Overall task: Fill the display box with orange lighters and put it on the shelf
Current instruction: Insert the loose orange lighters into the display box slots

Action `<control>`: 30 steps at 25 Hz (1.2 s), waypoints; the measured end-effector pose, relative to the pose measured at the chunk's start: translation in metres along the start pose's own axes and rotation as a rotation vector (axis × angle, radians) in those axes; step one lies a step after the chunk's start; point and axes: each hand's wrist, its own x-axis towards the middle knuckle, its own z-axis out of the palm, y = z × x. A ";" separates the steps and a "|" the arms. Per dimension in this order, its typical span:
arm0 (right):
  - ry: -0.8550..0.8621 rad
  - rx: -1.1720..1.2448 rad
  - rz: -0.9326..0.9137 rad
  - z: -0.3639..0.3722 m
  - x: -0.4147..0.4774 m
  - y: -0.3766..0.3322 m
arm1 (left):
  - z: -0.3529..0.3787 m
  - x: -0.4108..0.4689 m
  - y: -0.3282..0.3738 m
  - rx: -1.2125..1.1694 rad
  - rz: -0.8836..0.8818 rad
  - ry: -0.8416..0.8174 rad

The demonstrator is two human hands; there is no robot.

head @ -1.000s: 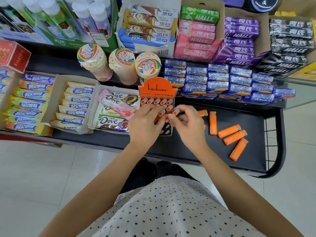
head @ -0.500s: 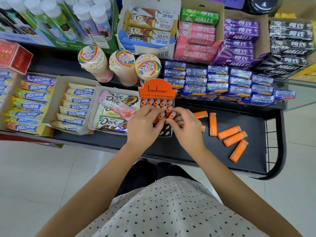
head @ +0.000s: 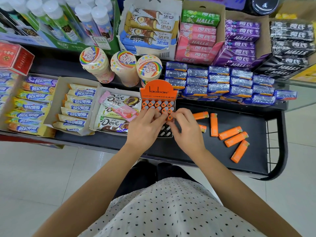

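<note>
The orange "laoban" display box (head: pixel 158 91) stands on the black shelf (head: pixel 188 151), with its back rows full of upright orange lighters (head: pixel 158 104). Empty dark slots (head: pixel 165 131) show at its front between my hands. My left hand (head: pixel 145 128) lies over the box's middle, fingertips resting on the lighter tops, holding nothing. My right hand (head: pixel 186 130) pinches one orange lighter (head: pixel 169 118) standing at the box's right edge. Several loose orange lighters (head: pixel 230 133) lie on the shelf to the right; one (head: pixel 203 128) is partly hidden by my right hand.
Dove chocolate bars (head: pixel 116 113) fill a carton touching the box's left side. Blue wrapped packs (head: pixel 218 82) are stacked behind and to the right, candy tubs (head: pixel 148 69) right behind. A wire rail (head: pixel 275 147) closes the shelf's right end.
My right hand has shifted left to the box's right edge, and the lighter in its fingers now stands upright among the others. My left hand has barely moved.
</note>
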 end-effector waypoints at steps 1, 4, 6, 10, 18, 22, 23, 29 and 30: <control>-0.002 -0.001 -0.001 -0.001 -0.002 0.000 | 0.000 -0.003 -0.001 0.009 0.021 -0.006; -0.016 0.148 0.112 -0.006 -0.008 -0.002 | -0.003 -0.005 -0.002 -0.135 -0.044 -0.059; 0.001 0.257 0.260 -0.011 -0.010 -0.003 | -0.012 0.000 0.004 -0.337 -0.197 -0.077; 0.097 0.263 0.485 -0.031 -0.018 0.012 | -0.019 0.019 0.034 -0.520 -0.144 -0.121; 0.360 0.008 0.969 -0.098 -0.068 0.073 | 0.045 0.057 0.113 -0.429 -0.084 -0.638; 0.338 -0.108 1.085 -0.107 -0.093 0.091 | 0.074 0.072 0.134 -0.164 -0.191 -0.681; 0.308 -0.139 1.112 -0.106 -0.095 0.091 | 0.079 0.073 0.139 -0.119 -0.206 -0.695; 0.163 -0.190 1.181 -0.101 -0.086 0.085 | 0.092 0.085 0.148 -0.088 -0.303 -0.746; 0.149 -0.188 1.181 -0.101 -0.085 0.085 | 0.091 0.087 0.149 -0.089 -0.324 -0.753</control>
